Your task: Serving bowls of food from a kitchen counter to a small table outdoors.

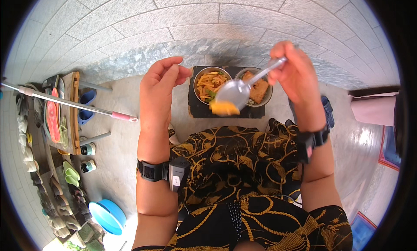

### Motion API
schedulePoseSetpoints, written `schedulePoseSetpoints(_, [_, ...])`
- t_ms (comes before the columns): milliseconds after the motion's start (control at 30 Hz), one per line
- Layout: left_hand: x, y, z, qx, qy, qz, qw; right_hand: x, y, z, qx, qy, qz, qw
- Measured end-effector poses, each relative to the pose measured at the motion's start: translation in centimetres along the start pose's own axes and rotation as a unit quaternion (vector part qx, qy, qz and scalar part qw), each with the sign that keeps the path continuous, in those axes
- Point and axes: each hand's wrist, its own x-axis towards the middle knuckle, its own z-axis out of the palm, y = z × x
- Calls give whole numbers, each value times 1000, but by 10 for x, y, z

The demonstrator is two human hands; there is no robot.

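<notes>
My right hand (291, 70) grips the handle of a metal spoon (233, 93), blurred by motion, with a yellow-orange piece of food (224, 107) at its bowl. The spoon is raised above a small black table (228, 114). My left hand (166, 76) is held up at the table's left side, fingers bent and holding nothing that I can see. On the table stands a metal bowl (194, 84) of cut orange strips and green bits. Touching or close to its right side, another bowl (269, 96) holds browned flat pieces over what looks like rice, partly hidden by the spoon.
A tiled wall (195, 16) rises behind the table. To the left are a pole with a pink grip (123, 116), a wooden-edged stand (76, 110), rows of shoes and a blue basin (109, 216). A dark slipper (328, 110) and pink cloth (373, 109) lie right.
</notes>
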Motion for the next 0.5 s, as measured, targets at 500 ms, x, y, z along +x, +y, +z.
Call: schedulePoseSetpoints(500, [-6, 3, -2, 4, -5, -11, 1000, -50, -130, 67, 116, -311, 176, 927])
